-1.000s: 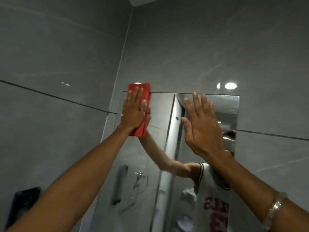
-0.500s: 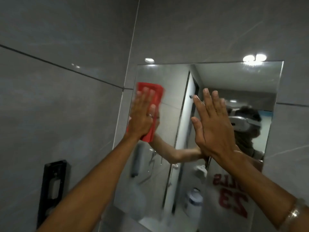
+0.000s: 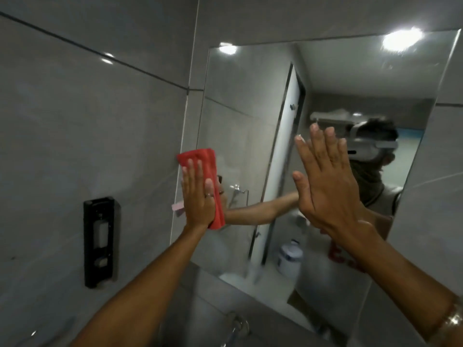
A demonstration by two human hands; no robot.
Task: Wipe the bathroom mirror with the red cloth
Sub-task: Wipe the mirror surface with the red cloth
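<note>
The bathroom mirror (image 3: 250, 101) hangs on the grey tiled wall ahead and reflects a person with a headset. A folded red cloth (image 3: 203, 161) lies flat against the mirror's left edge, partly over the wall tile. My left hand (image 3: 198, 199) presses on the cloth with flat, straight fingers and covers its lower half. My right hand (image 3: 325, 181) is held up flat with spread fingers at the middle of the mirror, holding nothing; whether it touches the glass I cannot tell.
A black wall-mounted holder (image 3: 100, 241) sits on the left wall at about wrist height. A chrome tap (image 3: 235, 326) shows below the mirror's bottom edge. The left wall meets the mirror wall in a corner close to the cloth.
My left hand has slid the red cloth down from the mirror's top left corner to mid-height on its left edge. The view has tilted down. My right hand stays flat at the mirror.
</note>
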